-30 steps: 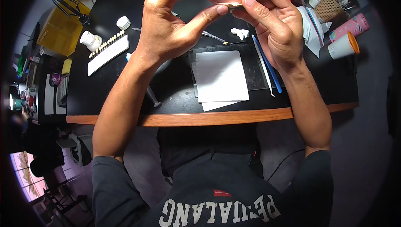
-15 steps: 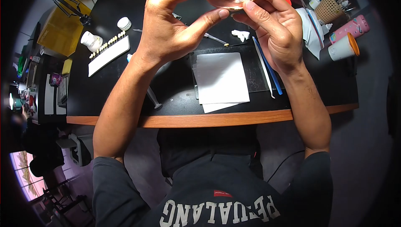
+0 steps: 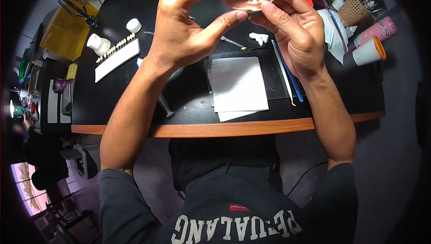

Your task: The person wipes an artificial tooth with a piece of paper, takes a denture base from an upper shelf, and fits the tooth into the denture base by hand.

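Observation:
A pinkish dental model (image 3: 244, 4) with a row of whitish teeth is raised above the far part of the table, between my two hands. My left hand (image 3: 184, 33) pinches its left end, index finger on the upper edge and thumb at the lower edge. With thumb and fingers, my right hand (image 3: 298, 30) grips the right end near the teeth. Below the model lie a thin tool with a yellowish tip (image 3: 233, 43) and a crumpled white piece (image 3: 259, 38). White paper sheets (image 3: 239, 84) rest on the dark table between my forearms.
Left on the table (image 3: 193, 111) are a tooth shade guide (image 3: 117, 60), a white bottle (image 3: 98, 44) and a small round jar (image 3: 134, 25). A blue tool (image 3: 288, 73) lies near my right wrist. Farther right stand a cup (image 3: 368, 51), a pink bottle (image 3: 377, 30) and a woven basket (image 3: 352, 9).
The dental model has tilted a little, so its inner surface shows more than at first. Both hands keep their hold with only slight shifts. The view has moved slightly.

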The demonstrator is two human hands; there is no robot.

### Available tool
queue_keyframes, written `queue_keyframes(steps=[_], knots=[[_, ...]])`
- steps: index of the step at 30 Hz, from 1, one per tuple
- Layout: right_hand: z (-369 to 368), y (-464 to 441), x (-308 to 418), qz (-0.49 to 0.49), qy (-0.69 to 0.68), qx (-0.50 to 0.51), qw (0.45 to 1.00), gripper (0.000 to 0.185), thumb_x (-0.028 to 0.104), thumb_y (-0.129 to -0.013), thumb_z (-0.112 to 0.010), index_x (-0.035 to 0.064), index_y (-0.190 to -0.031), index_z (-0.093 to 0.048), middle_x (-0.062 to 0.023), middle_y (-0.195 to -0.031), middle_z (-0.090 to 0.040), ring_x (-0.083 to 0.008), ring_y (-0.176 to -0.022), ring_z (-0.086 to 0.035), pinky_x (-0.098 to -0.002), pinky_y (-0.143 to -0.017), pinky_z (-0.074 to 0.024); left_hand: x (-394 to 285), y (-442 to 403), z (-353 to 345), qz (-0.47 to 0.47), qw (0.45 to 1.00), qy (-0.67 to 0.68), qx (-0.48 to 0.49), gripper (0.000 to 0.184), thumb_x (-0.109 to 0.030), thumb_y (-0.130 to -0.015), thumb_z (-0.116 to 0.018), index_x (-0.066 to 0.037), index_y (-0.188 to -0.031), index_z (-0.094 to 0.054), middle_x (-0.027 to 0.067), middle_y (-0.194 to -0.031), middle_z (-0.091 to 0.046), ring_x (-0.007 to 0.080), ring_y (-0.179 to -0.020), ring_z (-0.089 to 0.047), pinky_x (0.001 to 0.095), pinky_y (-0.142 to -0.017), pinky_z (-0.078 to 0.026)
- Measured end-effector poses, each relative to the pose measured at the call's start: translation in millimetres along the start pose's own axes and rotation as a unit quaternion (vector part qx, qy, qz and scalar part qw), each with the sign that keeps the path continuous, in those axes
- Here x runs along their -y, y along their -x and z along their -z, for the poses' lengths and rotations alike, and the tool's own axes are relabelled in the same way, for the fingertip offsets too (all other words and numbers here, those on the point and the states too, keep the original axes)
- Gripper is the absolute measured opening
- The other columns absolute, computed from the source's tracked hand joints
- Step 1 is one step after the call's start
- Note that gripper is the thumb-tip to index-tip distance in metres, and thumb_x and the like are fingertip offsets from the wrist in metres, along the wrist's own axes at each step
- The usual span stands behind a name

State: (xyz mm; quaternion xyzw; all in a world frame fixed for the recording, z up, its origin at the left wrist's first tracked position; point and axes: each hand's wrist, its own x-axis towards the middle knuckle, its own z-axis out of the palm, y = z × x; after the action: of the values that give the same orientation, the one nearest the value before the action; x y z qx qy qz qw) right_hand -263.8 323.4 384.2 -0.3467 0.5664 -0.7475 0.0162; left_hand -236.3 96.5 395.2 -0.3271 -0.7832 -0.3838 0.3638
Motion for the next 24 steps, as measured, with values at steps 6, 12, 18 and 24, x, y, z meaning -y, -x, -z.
queue_keyframes(steps=[6, 12, 18, 24], knots=[[-1, 0, 0, 0.003, 0.016, 0.000, 1.000, 0.035, 0.004, -0.104, -0.058, -0.0026, -0.139, -0.059, -0.0189, -0.128, -0.069, -0.0224, -0.116, -0.069, -0.0361, -0.100, -0.0594, -11, -4, 4, -0.017, 0.998, -0.063, -0.011, 0.036, -0.014, -0.078, -0.088, -0.011, -0.113, -0.078, 0.0220, -0.152, -0.046, 0.0328, -0.144, -0.041, 0.0508, -0.119, -0.032], [0, 0, 0, 0.001, 0.019, -0.003, 1.000, 0.035, 0.005, -0.104, -0.058, -0.0028, -0.139, -0.059, -0.0197, -0.128, -0.069, -0.0233, -0.117, -0.069, -0.0360, -0.100, -0.0593, 0, -1, 3, -0.039, 0.998, -0.058, -0.005, 0.042, -0.017, -0.077, -0.088, -0.011, -0.117, -0.077, 0.0219, -0.152, -0.046, 0.0349, -0.145, -0.039, 0.0516, -0.120, -0.030], [-2, 0, 1, 0.004, 0.020, -0.006, 1.000, 0.035, 0.005, -0.104, -0.058, -0.0034, -0.139, -0.059, -0.0201, -0.128, -0.069, -0.0236, -0.117, -0.069, -0.0356, -0.099, -0.0596, -9, -2, 1, -0.009, 0.999, -0.024, -0.026, 0.051, -0.016, -0.078, -0.088, -0.010, -0.127, -0.073, 0.0217, -0.152, -0.045, 0.0349, -0.145, -0.040, 0.0502, -0.121, -0.032], [-3, 0, -1, 0.008, -0.012, -0.024, 1.000, 0.031, 0.005, -0.101, -0.065, -0.0024, -0.131, -0.064, -0.0148, -0.118, -0.073, -0.0205, -0.110, -0.072, -0.0342, -0.094, -0.0622, -3, -1, -5, -0.018, 0.999, 0.028, -0.043, 0.049, -0.016, -0.078, -0.088, -0.012, -0.125, -0.074, 0.0223, -0.152, -0.045, 0.0358, -0.145, -0.041, 0.0506, -0.120, -0.032]])
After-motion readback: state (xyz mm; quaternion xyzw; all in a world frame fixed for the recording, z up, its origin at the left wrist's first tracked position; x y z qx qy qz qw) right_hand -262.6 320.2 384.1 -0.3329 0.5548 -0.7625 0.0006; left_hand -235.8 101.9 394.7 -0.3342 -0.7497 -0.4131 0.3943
